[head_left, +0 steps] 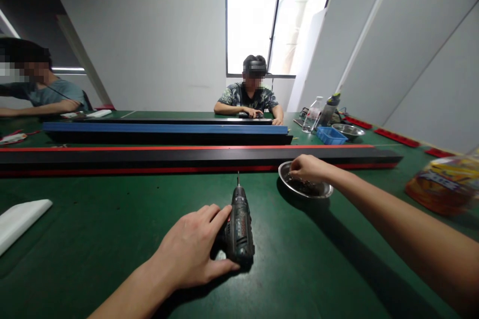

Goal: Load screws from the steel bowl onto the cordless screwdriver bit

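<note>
- The left hand [196, 239] is clamped on a power drill [242, 229] from its left side, thumb at the rear end and fingers along the body; the handle is mostly hidden.
- The drill lies on the green tabletop [112, 229], in the part towards the near edge, with its bit [238, 178] pointing to the far edge and ending close to a long dark bar [187, 154].
- The right hand [309, 168] reaches into a shallow metal bowl [283, 172], its fingers bunched and pointing down at small dark pieces [309, 188]; the fingertips are too unclear to tell whether they are together on anything.
- The bowl stands to the right of the drill, just beside the dark bar; whether the two touch cannot be told.
- The dark bar, with red along both long sides, runs across the tabletop from the left towards the right edge.
- Beyond it, nearer the far edge, lies a shorter bar with a blue top [168, 129].
- Near the right edge stands a jar with a yellow label [445, 184], blurred; towards the far right corner are a blue basket [332, 135], a second metal bowl [362, 132] and a clear bottle [312, 118].
- A person [250, 97] sits at the far edge.
</note>
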Motion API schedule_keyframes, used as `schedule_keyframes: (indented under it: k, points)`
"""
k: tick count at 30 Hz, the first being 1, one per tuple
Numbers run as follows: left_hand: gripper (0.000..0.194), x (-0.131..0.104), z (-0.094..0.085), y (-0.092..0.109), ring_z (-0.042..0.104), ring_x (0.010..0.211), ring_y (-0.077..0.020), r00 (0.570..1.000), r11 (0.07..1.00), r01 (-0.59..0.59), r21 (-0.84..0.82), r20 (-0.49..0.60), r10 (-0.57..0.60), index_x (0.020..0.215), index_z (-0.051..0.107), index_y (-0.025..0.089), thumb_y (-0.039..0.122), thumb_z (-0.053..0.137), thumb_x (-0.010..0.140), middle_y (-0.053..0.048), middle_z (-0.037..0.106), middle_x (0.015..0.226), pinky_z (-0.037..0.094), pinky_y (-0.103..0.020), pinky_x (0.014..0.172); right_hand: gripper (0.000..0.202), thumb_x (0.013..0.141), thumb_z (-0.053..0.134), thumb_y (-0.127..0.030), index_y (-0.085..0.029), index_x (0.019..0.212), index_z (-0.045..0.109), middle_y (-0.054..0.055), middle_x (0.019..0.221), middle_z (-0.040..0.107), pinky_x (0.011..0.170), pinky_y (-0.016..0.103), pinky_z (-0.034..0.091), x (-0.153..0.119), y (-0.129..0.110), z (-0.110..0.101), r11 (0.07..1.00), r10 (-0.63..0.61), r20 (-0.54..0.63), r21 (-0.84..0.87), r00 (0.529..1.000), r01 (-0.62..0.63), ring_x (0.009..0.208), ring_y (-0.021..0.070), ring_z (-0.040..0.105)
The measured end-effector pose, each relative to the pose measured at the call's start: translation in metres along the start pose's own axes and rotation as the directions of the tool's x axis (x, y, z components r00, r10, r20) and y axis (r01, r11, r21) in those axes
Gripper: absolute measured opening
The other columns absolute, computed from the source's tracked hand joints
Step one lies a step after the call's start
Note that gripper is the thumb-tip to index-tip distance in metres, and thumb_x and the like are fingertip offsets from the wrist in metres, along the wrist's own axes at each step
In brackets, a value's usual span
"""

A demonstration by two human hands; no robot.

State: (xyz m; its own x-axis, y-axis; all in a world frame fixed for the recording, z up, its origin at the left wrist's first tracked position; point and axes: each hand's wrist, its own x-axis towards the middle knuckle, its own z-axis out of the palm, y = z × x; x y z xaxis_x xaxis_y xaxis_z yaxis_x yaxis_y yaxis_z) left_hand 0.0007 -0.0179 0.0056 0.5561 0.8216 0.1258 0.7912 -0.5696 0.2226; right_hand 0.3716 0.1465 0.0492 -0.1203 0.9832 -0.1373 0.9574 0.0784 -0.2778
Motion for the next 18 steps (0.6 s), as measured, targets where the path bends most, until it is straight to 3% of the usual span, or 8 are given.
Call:
schedule_keyframes:
  k: [5, 10, 14, 18]
  points:
    - [0.090, -0.001, -0.001, 0.000, 0.067, 0.110, -0.0325, 1.000, 1.000, -0.026, -0.014, 0.005, 0.026, 0.154, 0.049, 0.023, 0.066, 0.080, 0.082, -0.010, 0.066, 0.128, 0.059, -0.050, 0.098, 0.017, 0.097, 0.068, -0.027, -0.017, 0.089, 0.080, 0.007, 0.089, 0.081, 0.071, 0.026, 0.049, -0.005, -0.042, 0.000, 0.981, -0.123, -0.229, 0.116, 0.966, 0.152, 0.080, 0.0200, 0.073]
    - [0.093, -0.002, -0.003, -0.002, 0.067, 0.111, -0.0327, 0.999, 0.999, -0.034, -0.022, 0.019, 0.034, 0.156, 0.048, 0.024, 0.065, 0.082, 0.080, -0.010, 0.066, 0.130, 0.058, -0.050, 0.100, 0.012, 0.098, 0.068, -0.025, -0.019, 0.095, 0.077, 0.007, 0.095, 0.081, 0.076, 0.027, 0.048, 0.000, -0.092, 0.035, 0.943, -0.203, -0.336, 0.185, 0.920, 0.275, 0.086, 0.0201, 0.072]
    - [0.094, 0.000, -0.004, -0.002, 0.067, 0.113, -0.0331, 0.998, 0.999, -0.041, -0.026, 0.039, 0.042, 0.156, 0.048, 0.023, 0.064, 0.083, 0.079, -0.010, 0.065, 0.131, 0.058, -0.050, 0.100, 0.012, 0.098, 0.069, -0.024, -0.019, 0.093, 0.078, 0.007, 0.098, 0.082, 0.079, 0.028, 0.050, 0.016, -0.112, 0.078, 0.907, -0.092, -0.368, 0.351, 0.925, 0.230, 0.087, 0.0198, 0.073]
    - [0.094, 0.000, -0.005, -0.001, 0.067, 0.113, -0.0330, 0.998, 0.999, -0.039, -0.030, 0.042, 0.040, 0.155, 0.048, 0.022, 0.065, 0.083, 0.079, -0.011, 0.065, 0.131, 0.058, -0.050, 0.100, 0.012, 0.097, 0.070, -0.025, -0.019, 0.093, 0.080, 0.007, 0.099, 0.082, 0.086, 0.029, 0.052, 0.030, -0.114, 0.113, 0.850, 0.054, -0.363, 0.506, 0.930, 0.148, 0.093, 0.0206, 0.075]
